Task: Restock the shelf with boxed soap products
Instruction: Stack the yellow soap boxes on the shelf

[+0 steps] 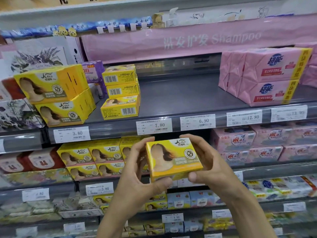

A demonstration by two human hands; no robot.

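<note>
so the shelf [180, 93] has a two-box stack [54, 95] at its left end, a three-box stack [121, 91] just right of that, wrapped packs [264, 78] stacked at the far right. below and in front, one box [173, 158] sits between the left hand [137, 170] and right hand [207, 162]

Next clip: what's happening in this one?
A person stands facing a shop shelf and holds one yellow soap box in front of it, with the left hand gripping its left edge and the right hand its right side. The box is not on a shelf yet. On the upper shelf, stacked yellow boxes of the same kind sit to the left and pink packs to the right, with a bare stretch between them.
</note>
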